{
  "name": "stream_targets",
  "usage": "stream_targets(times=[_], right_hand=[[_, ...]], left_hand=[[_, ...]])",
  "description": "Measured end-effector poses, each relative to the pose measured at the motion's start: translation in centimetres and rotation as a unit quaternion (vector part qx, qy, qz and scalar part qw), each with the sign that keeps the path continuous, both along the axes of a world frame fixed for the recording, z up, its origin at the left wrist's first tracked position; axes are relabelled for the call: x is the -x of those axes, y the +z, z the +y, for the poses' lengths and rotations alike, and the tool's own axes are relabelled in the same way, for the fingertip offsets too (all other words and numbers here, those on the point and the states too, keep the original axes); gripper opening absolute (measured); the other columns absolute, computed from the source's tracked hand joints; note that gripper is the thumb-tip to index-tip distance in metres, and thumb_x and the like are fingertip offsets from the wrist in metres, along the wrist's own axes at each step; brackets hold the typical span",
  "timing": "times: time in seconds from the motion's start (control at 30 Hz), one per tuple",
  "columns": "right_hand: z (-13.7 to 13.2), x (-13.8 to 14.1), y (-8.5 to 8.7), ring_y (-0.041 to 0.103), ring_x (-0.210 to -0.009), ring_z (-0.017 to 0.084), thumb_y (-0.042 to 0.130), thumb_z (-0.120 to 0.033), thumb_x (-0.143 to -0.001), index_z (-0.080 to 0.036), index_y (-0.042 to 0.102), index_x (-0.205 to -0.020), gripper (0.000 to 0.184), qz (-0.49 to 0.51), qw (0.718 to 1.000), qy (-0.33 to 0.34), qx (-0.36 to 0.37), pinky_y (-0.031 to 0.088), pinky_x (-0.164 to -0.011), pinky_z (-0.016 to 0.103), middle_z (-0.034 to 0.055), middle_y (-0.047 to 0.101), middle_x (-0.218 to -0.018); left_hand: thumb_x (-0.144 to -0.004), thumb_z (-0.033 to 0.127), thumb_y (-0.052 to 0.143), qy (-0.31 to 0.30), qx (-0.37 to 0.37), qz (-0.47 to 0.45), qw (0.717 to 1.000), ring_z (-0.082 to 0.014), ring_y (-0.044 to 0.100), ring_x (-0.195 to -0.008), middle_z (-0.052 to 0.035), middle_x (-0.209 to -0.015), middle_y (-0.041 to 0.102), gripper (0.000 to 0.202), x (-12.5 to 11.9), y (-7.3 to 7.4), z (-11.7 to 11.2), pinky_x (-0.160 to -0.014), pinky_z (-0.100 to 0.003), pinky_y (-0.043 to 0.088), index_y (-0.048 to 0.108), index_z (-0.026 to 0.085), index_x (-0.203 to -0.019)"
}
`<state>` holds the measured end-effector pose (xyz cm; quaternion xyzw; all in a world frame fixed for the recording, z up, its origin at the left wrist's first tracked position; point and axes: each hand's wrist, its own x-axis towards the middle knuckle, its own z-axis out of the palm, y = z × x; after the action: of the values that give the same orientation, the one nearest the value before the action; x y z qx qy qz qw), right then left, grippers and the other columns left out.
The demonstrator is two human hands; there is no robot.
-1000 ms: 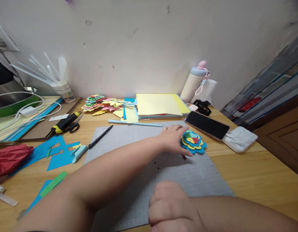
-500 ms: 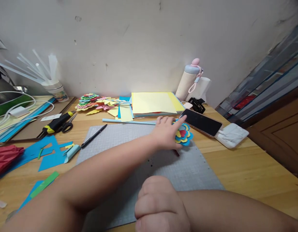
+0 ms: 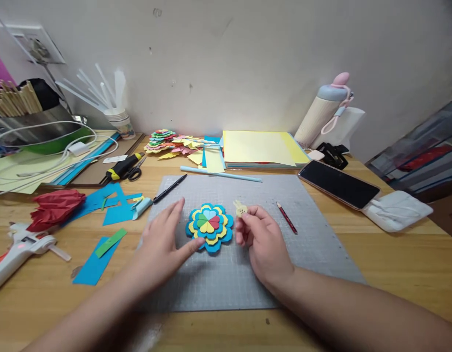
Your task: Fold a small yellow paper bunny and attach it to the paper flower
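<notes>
A layered paper flower (image 3: 210,226) in blue, yellow and mixed colours lies flat in the middle of the grey cutting mat (image 3: 248,274). My left hand (image 3: 163,244) rests open on the mat beside it, thumb and fingertips touching the flower's left edge. My right hand (image 3: 260,239) is just right of the flower, fingers pinched on a small pale yellow rabbit-shaped piece (image 3: 240,209) held upright above the mat. A red pencil (image 3: 286,218) lies on the mat to the right of that hand.
Black pen (image 3: 169,188), light blue stick (image 3: 220,174) and coloured paper stack (image 3: 260,149) at the mat's far edge. Phone (image 3: 339,184), white pouch (image 3: 396,210) and bottle (image 3: 321,110) on the right. Glue gun (image 3: 16,252), blue scraps (image 3: 112,208), red paper (image 3: 53,208), scissors (image 3: 134,172) on the left.
My left hand pulled the paper flower from the mat's far right corner to its middle. My right hand left the near edge, where it was a fist, and now pinches the small rabbit piece.
</notes>
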<state>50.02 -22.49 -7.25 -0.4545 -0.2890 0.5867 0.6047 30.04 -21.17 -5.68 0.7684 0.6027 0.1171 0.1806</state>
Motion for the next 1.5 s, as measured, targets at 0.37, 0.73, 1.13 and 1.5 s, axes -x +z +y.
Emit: stream_targets(times=[0.37, 0.73, 1.13, 1.5], right_hand=[[1.3, -0.2, -0.4, 0.059, -0.088, 0.015, 0.069, -0.029, -0.072, -0.022, 0.055, -0.073, 0.015, 0.036, 0.997, -0.069, 0.004, 0.050, -0.085, 0.032, -0.0028, 0.058, -0.082], [1.6, -0.7, -1.0, 0.046, -0.063, 0.009, 0.066, -0.028, -0.079, -0.020, 0.059, -0.073, 0.013, -0.048, 0.998, -0.041, -0.011, 0.038, -0.059, 0.021, -0.0051, 0.053, -0.067], [-0.8, 0.3, 0.9, 0.038, -0.027, 0.004, 0.066, -0.040, -0.079, -0.021, 0.046, -0.077, 0.028, 0.048, 0.989, 0.114, 0.083, 0.021, -0.029, 0.014, -0.0096, 0.051, -0.047], [-1.6, 0.7, 0.7, 0.036, -0.025, 0.001, 0.066, -0.041, -0.082, -0.020, 0.046, -0.072, 0.031, 0.018, 0.979, 0.182, 0.085, 0.022, -0.027, 0.009, -0.0105, 0.050, -0.045]], left_hand=[[-0.078, 0.062, 0.059, -0.107, -0.056, 0.074, 0.990, -0.0357, 0.041, -0.130, -0.0128, -0.141, 0.049, 0.063, 0.6, 0.4, 1.2, -0.108, -0.058, 0.025, 0.055, 0.024, -0.128], [-0.066, 0.074, 0.064, -0.174, -0.109, 0.097, 0.974, -0.0348, 0.037, -0.134, -0.0148, -0.147, 0.043, 0.098, -0.3, 0.6, -0.1, -0.110, -0.053, 0.014, 0.037, 0.019, -0.142], [-0.063, 0.079, 0.060, -0.075, -0.132, 0.066, 0.986, -0.0416, 0.040, -0.126, -0.0259, -0.131, 0.053, 0.107, -3.6, -0.4, -0.6, -0.109, -0.060, 0.011, 0.045, 0.003, -0.137], [-0.087, 0.035, 0.054, -0.070, 0.050, -0.319, 0.944, -0.0234, 0.054, -0.105, -0.0050, -0.101, 0.059, 0.019, -3.2, 0.7, 1.4, -0.097, -0.046, 0.038, 0.064, 0.022, -0.080]])
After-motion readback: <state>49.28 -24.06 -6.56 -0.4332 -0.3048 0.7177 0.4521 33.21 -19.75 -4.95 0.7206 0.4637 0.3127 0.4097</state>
